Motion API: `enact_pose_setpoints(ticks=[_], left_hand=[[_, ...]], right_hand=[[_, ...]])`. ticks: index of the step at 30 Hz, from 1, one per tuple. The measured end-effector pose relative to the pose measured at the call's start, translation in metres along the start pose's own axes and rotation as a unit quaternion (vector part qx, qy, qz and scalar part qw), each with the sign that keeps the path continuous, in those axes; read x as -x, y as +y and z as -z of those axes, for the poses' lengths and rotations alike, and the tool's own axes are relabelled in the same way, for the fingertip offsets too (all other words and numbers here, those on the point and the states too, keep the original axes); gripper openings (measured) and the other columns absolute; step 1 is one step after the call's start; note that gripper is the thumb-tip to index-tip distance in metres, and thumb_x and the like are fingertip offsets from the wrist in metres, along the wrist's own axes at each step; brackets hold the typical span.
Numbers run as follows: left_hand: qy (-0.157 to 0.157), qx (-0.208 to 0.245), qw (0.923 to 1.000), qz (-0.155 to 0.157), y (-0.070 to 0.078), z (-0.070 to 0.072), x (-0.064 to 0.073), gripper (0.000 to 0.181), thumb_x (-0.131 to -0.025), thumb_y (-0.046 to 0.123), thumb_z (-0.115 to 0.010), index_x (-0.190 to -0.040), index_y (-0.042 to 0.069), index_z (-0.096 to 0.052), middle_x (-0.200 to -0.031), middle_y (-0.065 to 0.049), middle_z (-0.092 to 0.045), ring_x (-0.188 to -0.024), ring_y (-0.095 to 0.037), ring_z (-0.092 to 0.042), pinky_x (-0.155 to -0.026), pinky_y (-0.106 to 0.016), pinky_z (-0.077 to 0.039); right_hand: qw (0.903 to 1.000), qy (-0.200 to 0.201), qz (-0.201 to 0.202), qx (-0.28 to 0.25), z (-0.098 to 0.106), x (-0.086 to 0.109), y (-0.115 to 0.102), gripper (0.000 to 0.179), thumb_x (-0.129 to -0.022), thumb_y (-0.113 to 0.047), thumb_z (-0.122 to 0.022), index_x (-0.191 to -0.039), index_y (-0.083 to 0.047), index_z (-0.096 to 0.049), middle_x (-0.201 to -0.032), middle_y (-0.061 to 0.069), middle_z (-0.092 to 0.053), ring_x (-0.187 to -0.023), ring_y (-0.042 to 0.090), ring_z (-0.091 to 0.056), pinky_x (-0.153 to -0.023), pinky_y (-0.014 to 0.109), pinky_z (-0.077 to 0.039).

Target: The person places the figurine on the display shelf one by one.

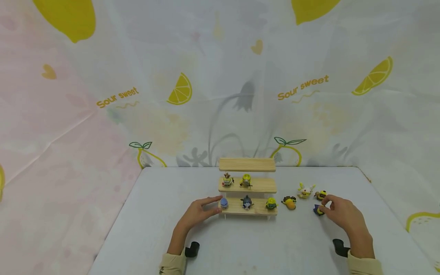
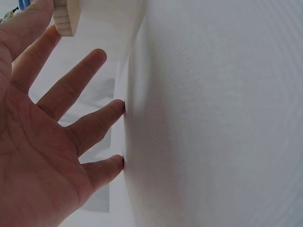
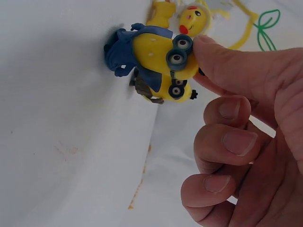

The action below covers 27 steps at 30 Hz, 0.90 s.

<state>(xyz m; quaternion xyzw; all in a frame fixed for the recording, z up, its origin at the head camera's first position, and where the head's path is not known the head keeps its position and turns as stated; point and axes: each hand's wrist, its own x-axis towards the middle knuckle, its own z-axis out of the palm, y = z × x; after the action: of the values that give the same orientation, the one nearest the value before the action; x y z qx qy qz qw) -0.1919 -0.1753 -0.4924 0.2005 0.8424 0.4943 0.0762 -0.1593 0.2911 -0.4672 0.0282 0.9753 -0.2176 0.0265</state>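
Note:
My right hand (image 1: 343, 214) pinches a yellow minion figurine with a blue cape and goggles (image 3: 158, 54) by its head, between thumb and index finger. The other fingers curl beside it, clear of the figurine. My left hand (image 1: 197, 214) is at the left end of the lowest step of a wooden display shelf (image 1: 247, 212); its thumb and fingertips reach the board's edge with the fingers spread. A small blue-capped figurine (image 1: 224, 203) stands just beyond those fingertips. In the left wrist view, two lower fingertips of the left hand (image 2: 47, 132) are right at the white tabletop.
Several figurines stand on the lower two steps, including a dark-hooded one (image 1: 246, 203) and a yellow one (image 1: 271, 203). The top step (image 1: 247, 164) is bare. Right of the shelf are a brown-and-orange figurine (image 1: 290, 203), a white-and-yellow one (image 1: 304, 190) and another minion (image 1: 321, 195).

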Motion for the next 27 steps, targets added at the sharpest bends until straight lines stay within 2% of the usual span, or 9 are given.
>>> enact_pose_setpoints(ticks=[6,9,13,27], left_hand=[[0.011,-0.008,0.9999,-0.007,-0.028,-0.006,-0.008,0.046,-0.090,0.026,-0.075,-0.133,0.015,-0.064,-0.135,-0.003,-0.059,-0.134,-0.035,-0.045,-0.112,-0.056,-0.029],[0.011,-0.008,0.9999,-0.006,-0.035,-0.007,-0.009,0.046,-0.089,0.032,-0.075,-0.132,0.022,-0.065,-0.134,0.003,-0.060,-0.133,-0.031,-0.046,-0.112,-0.055,-0.030],[0.006,-0.008,0.9999,-0.004,-0.038,-0.006,-0.009,0.047,-0.088,0.039,-0.075,-0.132,0.027,-0.065,-0.134,0.005,-0.060,-0.133,-0.030,-0.046,-0.110,-0.057,-0.032],[0.001,-0.011,0.9999,0.008,-0.034,-0.006,-0.007,0.049,-0.088,0.044,-0.073,-0.133,0.026,-0.065,-0.135,0.004,-0.060,-0.134,-0.032,-0.045,-0.110,-0.056,-0.032]], right_hand=[[0.9992,0.037,0.008,-0.013,-0.005,0.001,0.004,0.014,-0.089,-0.021,-0.073,-0.092,-0.010,-0.066,-0.072,0.002,-0.048,-0.059,0.019,-0.043,-0.048,0.031,-0.033],[0.9988,0.045,0.009,-0.019,-0.007,0.002,0.005,0.014,-0.088,-0.021,-0.074,-0.091,-0.010,-0.066,-0.072,0.002,-0.047,-0.059,0.019,-0.042,-0.048,0.032,-0.032],[0.9987,0.046,0.014,-0.020,-0.009,0.002,0.006,0.012,-0.089,-0.020,-0.073,-0.091,-0.010,-0.066,-0.072,0.002,-0.046,-0.059,0.019,-0.042,-0.049,0.031,-0.032],[0.9974,0.062,0.023,-0.028,-0.005,0.004,0.002,0.014,-0.090,-0.020,-0.073,-0.092,-0.010,-0.063,-0.071,0.001,-0.043,-0.059,0.019,-0.040,-0.048,0.031,-0.030]])
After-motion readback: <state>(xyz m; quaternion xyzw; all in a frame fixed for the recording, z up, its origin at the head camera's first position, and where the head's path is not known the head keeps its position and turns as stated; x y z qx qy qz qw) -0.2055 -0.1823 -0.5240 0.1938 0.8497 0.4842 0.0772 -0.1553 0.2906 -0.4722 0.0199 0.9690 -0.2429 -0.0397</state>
